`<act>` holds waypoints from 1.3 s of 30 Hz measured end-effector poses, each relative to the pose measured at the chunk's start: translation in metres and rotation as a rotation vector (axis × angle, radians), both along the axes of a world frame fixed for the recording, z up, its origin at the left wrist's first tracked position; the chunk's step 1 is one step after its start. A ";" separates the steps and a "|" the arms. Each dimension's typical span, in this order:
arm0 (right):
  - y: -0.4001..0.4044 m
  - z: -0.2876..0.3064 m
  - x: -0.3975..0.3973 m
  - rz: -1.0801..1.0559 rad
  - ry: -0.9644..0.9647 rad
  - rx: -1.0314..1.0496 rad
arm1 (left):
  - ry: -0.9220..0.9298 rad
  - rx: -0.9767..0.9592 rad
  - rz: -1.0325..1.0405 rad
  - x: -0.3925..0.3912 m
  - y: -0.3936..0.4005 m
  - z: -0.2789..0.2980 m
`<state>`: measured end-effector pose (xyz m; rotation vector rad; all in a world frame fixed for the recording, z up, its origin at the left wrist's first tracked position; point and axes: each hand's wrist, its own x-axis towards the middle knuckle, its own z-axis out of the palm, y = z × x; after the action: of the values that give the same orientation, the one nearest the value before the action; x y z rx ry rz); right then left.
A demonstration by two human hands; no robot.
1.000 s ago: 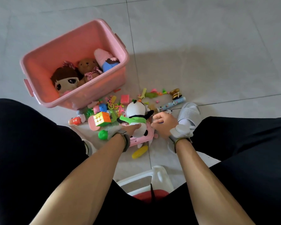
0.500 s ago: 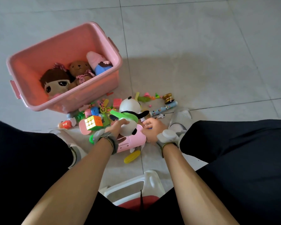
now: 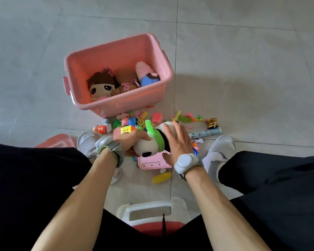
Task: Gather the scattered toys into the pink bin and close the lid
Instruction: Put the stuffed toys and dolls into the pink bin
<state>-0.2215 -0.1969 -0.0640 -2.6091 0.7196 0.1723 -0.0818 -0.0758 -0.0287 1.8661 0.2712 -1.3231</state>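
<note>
so the left hand (image 3: 132, 140) has its fingers curled around the lower end of a panda plush (image 3: 152, 144), the one with a green band (image 3: 155, 135) across it, gripping it just above the toy pile, while the right hand (image 3: 178, 142) is wide open, fingers spread flat, palm pressed against the panda's other side, so it's touching but not really wrapped around anything. Both wrists have grey straps on. The pink bin (image 3: 116, 51) sits on the tiled floor (image 3: 243, 69) just past the pile, lid off, and inside along its near wall there's a big-eyed doll (image 3: 101, 86), a brown teddy bear (image 3: 126, 80) and a pink and blue plush (image 3: 146, 77) packed next to each other. Right in front of the bin's near wall is the loose stuff: a rubik's cube (image 3: 128, 129) touching the left hand's knuckles, a small red and white figure (image 3: 101, 128) to the left of it, a pink block (image 3: 157, 118), a gold yo-yo (image 3: 212, 122) and a blue patterned tube (image 3: 205, 133) off to the right. Under the panda there's a pink plastic toy (image 3: 152, 163), and a yellow banana-shaped piece (image 3: 161, 177) lies just beside that, nearer the person. What looks like the pink lid (image 3: 59, 141) pokes out by the left knee, partly hidden by the black trouser leg
</note>
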 end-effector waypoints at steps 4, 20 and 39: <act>0.007 -0.005 0.006 -0.022 -0.091 -0.014 | 0.095 -0.050 -0.122 0.002 0.012 0.010; -0.007 0.014 0.006 -0.585 -0.169 0.979 | -0.104 -0.212 -0.098 0.000 0.013 0.000; -0.036 0.089 0.103 -0.200 0.116 0.800 | -0.307 -0.144 -0.170 0.062 0.000 0.046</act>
<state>-0.1190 -0.2328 0.0252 -1.7697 0.7479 0.4492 -0.0201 -0.0760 0.0170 1.9679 -0.1417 -1.1117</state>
